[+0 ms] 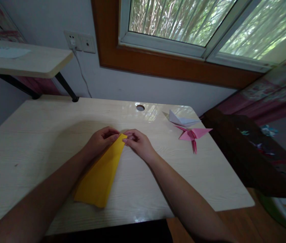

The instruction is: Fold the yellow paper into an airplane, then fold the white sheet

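A long, folded sheet of yellow paper [102, 172] slants across the table, its narrow end away from me and its wide end near the front edge. My left hand [104, 138] pinches the narrow end from the left, thumb on top. From the right, my right hand [136, 141] grips the same end between thumb and fingers. Both hands are closed on the paper, close together. To the right of them lies a pink origami crane [192, 135], with a white folded paper figure [182, 119] just behind it.
The pale wooden table [56, 111] has a round cable hole [140, 107] near its back edge. A raised shelf [26, 64] on black legs stands at the back left. Beyond the right edge is a dark wooden piece of furniture [246, 152] with small paper pieces on it.
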### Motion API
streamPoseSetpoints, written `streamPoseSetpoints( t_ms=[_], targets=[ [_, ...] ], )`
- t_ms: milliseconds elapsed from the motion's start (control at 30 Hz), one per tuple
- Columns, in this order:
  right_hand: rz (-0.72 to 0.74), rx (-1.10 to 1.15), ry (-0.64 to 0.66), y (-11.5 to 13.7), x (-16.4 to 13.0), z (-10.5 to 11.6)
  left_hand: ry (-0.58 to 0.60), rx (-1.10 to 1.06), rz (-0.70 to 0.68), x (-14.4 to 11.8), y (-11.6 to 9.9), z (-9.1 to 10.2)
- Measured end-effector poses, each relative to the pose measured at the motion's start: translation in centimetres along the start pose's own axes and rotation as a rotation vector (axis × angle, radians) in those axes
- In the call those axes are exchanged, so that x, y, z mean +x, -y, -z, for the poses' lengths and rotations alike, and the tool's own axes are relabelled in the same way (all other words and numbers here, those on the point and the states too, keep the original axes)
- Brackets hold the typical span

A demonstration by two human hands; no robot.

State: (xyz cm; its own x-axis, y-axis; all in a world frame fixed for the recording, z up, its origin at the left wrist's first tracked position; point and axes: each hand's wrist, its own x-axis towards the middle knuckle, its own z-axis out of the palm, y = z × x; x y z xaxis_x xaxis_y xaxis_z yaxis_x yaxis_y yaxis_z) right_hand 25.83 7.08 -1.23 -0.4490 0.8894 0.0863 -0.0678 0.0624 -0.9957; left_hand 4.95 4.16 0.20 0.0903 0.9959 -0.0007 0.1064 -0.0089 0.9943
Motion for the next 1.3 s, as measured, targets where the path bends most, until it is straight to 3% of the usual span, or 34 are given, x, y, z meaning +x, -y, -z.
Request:
streamPoseSetpoints(
  t_ms=[767, 1300],
  targets=[
    [0.017, -0.108, -0.066, -0.18, 0.2, 0.14, 0.13, 0.243, -0.045, -0.44, -0.13, 0.06],
    [-0.022, -0.152, -0.038, 0.15, 0.16, 0.55, 0.057, 0.157, -0.029, -0.27, 0.6, -0.01]
  ],
)
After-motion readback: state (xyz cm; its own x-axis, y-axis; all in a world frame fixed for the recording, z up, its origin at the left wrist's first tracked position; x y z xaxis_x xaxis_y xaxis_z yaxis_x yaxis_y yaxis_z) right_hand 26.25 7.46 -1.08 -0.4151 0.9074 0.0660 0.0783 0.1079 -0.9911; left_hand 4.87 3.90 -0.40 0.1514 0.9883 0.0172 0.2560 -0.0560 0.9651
